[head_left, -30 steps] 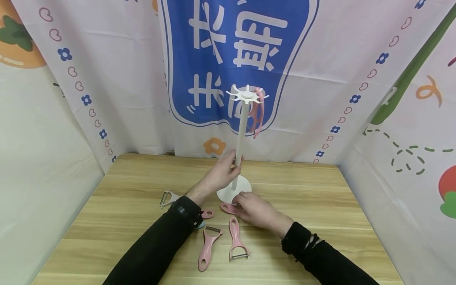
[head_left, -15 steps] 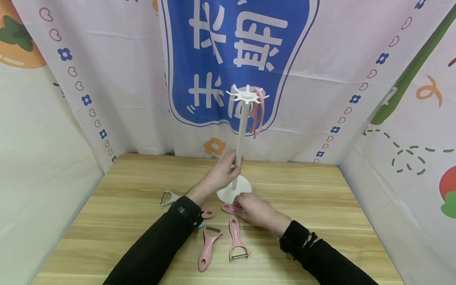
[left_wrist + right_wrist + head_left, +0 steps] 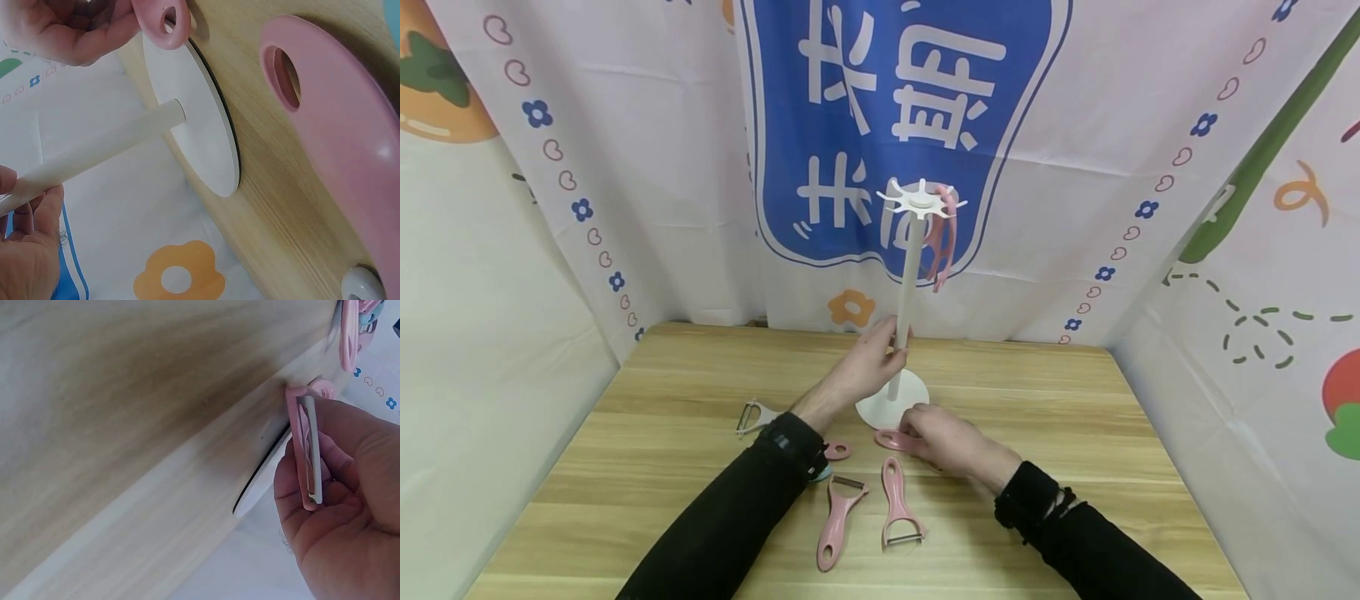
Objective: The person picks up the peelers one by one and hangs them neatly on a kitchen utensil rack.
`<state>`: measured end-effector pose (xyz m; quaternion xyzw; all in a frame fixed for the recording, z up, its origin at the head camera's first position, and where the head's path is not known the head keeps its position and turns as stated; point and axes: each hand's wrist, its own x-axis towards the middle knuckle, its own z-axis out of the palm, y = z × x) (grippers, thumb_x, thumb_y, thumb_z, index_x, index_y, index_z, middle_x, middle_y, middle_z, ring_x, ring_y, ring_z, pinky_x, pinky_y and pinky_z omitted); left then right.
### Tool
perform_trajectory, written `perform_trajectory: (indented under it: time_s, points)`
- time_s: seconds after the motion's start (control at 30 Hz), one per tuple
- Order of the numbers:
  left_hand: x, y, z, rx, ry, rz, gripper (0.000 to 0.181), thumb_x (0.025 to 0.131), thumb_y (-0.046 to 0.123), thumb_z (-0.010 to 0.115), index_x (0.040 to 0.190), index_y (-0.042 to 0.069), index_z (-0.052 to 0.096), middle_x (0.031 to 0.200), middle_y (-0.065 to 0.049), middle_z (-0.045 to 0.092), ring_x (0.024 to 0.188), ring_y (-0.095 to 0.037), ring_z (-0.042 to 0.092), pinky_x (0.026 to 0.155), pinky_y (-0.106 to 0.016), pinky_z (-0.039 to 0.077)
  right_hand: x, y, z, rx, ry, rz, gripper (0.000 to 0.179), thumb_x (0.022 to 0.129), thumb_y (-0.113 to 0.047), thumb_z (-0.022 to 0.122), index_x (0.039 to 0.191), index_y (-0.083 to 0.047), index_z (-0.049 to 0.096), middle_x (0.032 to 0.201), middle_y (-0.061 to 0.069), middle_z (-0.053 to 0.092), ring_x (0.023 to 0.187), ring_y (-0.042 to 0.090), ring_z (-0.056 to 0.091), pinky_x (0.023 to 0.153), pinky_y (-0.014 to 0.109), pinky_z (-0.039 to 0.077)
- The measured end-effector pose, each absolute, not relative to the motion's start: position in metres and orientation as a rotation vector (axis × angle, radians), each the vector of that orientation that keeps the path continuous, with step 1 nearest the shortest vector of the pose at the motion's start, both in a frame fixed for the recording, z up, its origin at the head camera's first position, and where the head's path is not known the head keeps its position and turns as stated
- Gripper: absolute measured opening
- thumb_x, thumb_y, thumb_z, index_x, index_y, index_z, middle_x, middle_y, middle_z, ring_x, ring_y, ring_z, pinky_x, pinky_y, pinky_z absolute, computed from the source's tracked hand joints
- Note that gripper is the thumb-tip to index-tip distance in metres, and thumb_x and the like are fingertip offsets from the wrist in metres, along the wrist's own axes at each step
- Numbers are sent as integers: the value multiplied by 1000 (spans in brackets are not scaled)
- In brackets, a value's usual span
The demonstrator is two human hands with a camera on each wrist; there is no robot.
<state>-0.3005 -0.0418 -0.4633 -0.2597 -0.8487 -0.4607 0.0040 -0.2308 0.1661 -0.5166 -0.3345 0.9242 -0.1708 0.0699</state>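
Note:
My left hand [image 3: 861, 367] grips the white pole of an upright stand [image 3: 908, 283] just above its round base [image 3: 200, 137]. My right hand [image 3: 951, 442] holds a pink peeler [image 3: 891, 440] at the near side of the base. In the right wrist view its blade [image 3: 314, 453] faces the camera, with fingers and thumb around the frame. The holed handle end points left and overlaps the base edge in the left wrist view. From the stand's ring of hooks [image 3: 921, 200] hangs something pink [image 3: 950, 242], on the right side.
Two pink peelers, one on the left [image 3: 833, 533] and one on the right [image 3: 895, 492], lie on the wooden table [image 3: 1037, 533] in front. A white peeler [image 3: 765, 417] lies left, partly behind my sleeve. Beside that sleeve show a pink handle [image 3: 837, 451] and a light-blue piece [image 3: 822, 475].
My right hand has shifted slightly right, drawing the pink peeler's handle end along with it. My left hand keeps its place on the pole.

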Motion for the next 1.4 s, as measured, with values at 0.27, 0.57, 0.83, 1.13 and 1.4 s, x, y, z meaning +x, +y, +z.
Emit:
perform_trajectory:
  time_s: [0.27, 0.57, 0.83, 1.13, 1.4]
  points:
    - [-301, -42, -464, -818, -2663, -1437, 18, 117, 3, 61, 134, 6, 61, 128, -14, 65, 132, -33, 74, 119, -52, 69, -232, 169, -511, -967, 2767, -515, 19, 115, -29, 80, 106, -12, 77, 100, -2, 77, 90, 8, 66, 81, 30, 63]
    - [-300, -42, -462, -814, -2664, -1452, 21, 117, 3, 60, 138, 4, 60, 131, -15, 64, 136, -35, 73, 121, -52, 68, -232, 174, -508, -1057, 2787, -452, 9, 109, -12, 84, 104, -10, 78, 102, -1, 80, 93, 11, 72, 83, 30, 66]
    - [-300, -42, -463, -808, -2674, -1435, 21, 118, 4, 61, 138, 4, 61, 132, -16, 65, 137, -36, 74, 121, -52, 68, -232, 178, -504, -1070, 2808, -549, 8, 111, -16, 82, 102, -14, 81, 97, -4, 81, 92, 8, 73, 84, 30, 66]
    - [-299, -42, -462, -799, -2682, -1429, 20, 118, 5, 61, 138, 5, 61, 129, -15, 65, 134, -34, 74, 120, -52, 69, -235, 183, -491, -1013, 2851, -649, 5, 110, -15, 84, 104, -13, 83, 98, -1, 83, 89, 8, 73, 81, 29, 66]
    - [-299, -42, -462, -814, -2674, -1440, 18, 117, 3, 61, 135, 5, 60, 128, -15, 65, 130, -34, 75, 119, -52, 69, -237, 193, -464, -958, 2921, -744, 7, 108, -7, 84, 111, -13, 85, 105, 2, 84, 95, 11, 75, 83, 30, 68]
